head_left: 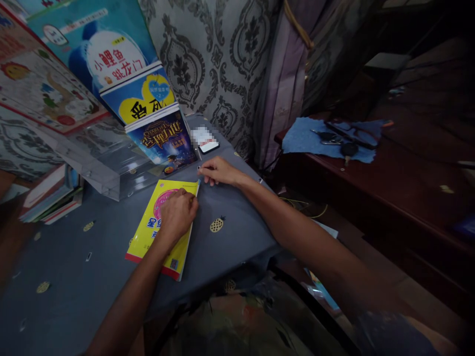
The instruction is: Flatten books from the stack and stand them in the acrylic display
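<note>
A yellow book (148,232) lies flat on the grey-blue tablecloth (92,277). My left hand (178,213) rests on top of it with the fingers curled, near its right edge. My right hand (218,171) sits just beyond the book's top right corner, fingers pinched together on the cloth; what they hold, if anything, is too small to make out. Just behind my right hand stands a dark blue book (166,141), the front one of a tilted row of books.
A clear acrylic stand (107,168) holds the leaning books (111,64). A phone (208,146) lies behind them. A stack of books (52,195) sits at the left. A dark wooden table (371,178) at the right carries a blue cloth (308,138) with keys (347,150).
</note>
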Demonstrator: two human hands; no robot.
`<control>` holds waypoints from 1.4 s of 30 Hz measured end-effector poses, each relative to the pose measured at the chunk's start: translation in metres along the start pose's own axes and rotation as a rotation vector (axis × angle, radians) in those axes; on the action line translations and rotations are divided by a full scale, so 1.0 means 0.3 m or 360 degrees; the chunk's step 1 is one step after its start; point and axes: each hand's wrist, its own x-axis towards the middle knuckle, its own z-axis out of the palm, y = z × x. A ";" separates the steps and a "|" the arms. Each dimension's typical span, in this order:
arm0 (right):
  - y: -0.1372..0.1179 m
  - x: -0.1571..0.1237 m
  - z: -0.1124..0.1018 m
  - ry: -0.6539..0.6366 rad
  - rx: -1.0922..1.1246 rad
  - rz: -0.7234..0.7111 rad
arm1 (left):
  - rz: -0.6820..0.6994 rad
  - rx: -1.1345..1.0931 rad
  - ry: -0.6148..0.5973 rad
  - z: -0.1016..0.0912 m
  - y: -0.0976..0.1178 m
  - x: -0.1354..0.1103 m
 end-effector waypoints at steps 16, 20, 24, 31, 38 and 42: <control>0.009 -0.009 0.000 -0.0186 -0.0063 -0.0182 | 0.0024 -0.0092 -0.0001 0.013 -0.027 0.007; 0.015 -0.008 -0.004 -0.0233 -0.0108 -0.0230 | 0.0024 -0.0062 0.0026 0.017 -0.019 0.003; 0.022 -0.004 -0.011 -0.0217 -0.0151 -0.0235 | 0.0047 -0.0044 0.0029 0.018 -0.015 0.002; 0.025 -0.006 -0.017 -0.0240 -0.0249 -0.0214 | 0.0042 -0.0004 0.0008 0.022 -0.009 -0.002; 0.014 -0.035 -0.022 -0.0261 -0.0834 -0.0353 | 0.0077 0.0084 0.0070 0.056 -0.005 -0.014; 0.027 -0.120 0.008 -0.0174 -0.1252 -0.0618 | 0.0149 0.0113 0.0096 0.077 -0.013 -0.019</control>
